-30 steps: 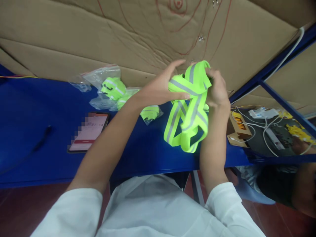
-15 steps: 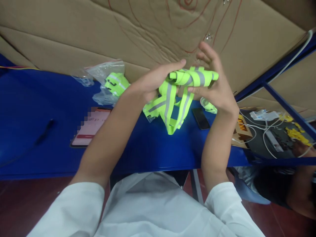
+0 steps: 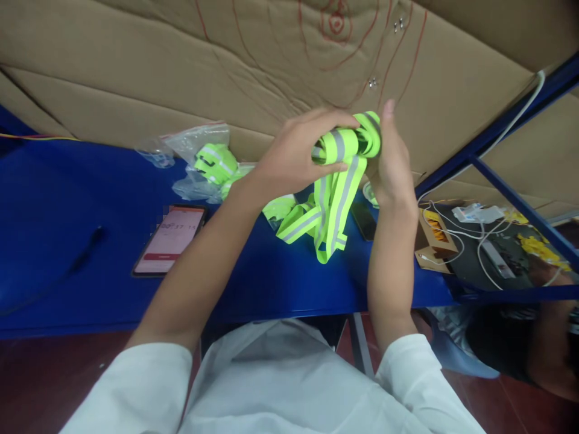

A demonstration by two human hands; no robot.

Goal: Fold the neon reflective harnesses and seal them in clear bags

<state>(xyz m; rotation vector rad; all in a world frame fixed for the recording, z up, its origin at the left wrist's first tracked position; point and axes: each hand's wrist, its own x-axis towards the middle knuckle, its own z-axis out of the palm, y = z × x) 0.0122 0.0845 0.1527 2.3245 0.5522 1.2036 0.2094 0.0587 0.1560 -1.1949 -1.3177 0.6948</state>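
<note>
A neon yellow reflective strap (image 3: 335, 199) with grey stripes is held up above the blue table (image 3: 67, 199). Its top is rolled into a coil between both hands, and the loose loops hang down to the tabletop. My left hand (image 3: 294, 157) wraps round the coil from the left, thumb underneath. My right hand (image 3: 391, 166) presses against the coil's right end with fingers straight and together.
Clear plastic bags (image 3: 199, 144) holding more neon straps (image 3: 215, 163) lie at the back. A phone with a lit screen (image 3: 169, 238) lies to the left, a dark phone (image 3: 364, 220) under the strap. Cardboard (image 3: 226, 66) backs the table. A small box and white cables (image 3: 456, 241) sit at right.
The strap has been wound tighter into a coil at the top and less of it hangs down. My right hand went from spread fingers to flat against the coil's end.
</note>
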